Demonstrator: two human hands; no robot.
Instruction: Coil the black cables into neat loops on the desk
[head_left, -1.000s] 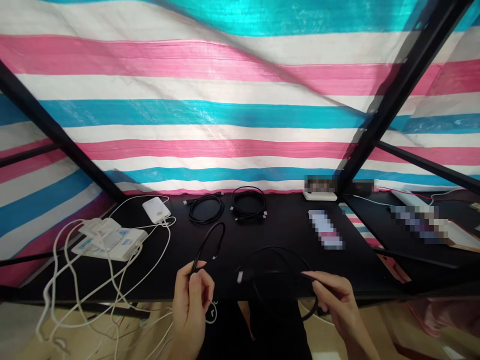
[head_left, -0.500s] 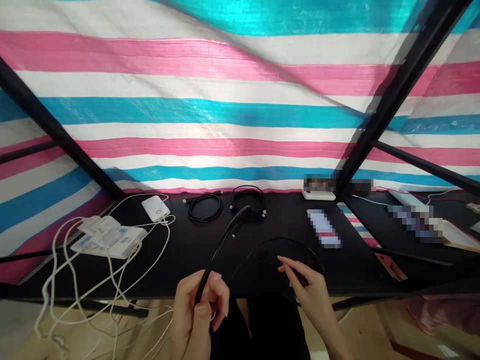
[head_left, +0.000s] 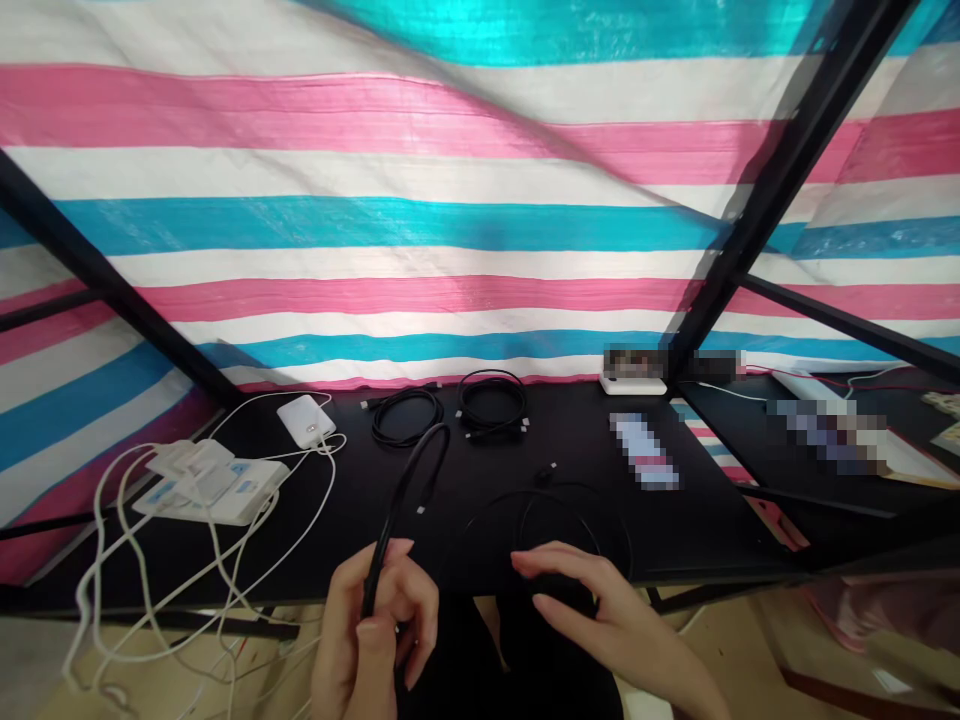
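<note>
My left hand (head_left: 379,625) is closed around a black cable (head_left: 405,490) that arcs up and forward, its plug end drooping over the black table (head_left: 337,520). The rest of that cable lies in loose loops (head_left: 555,505) on the table in front of my right hand. My right hand (head_left: 592,610) hovers at the table's near edge with its fingers stretched out toward the left, over the loops and holding nothing. Two more coiled black cables (head_left: 409,415) (head_left: 493,403) lie at the back of the table.
A white power bank (head_left: 305,420) and white power strip (head_left: 214,480) with tangled white cords sit at the left. Blurred flat items (head_left: 645,450) lie at the right. Black diagonal frame bars (head_left: 750,230) and a striped tarp stand behind the table.
My right hand let go of the cable loop and opened, moving left over the table edge. The looped cable settled onto the table. The cable end in my left hand swung up, then dropped back.
</note>
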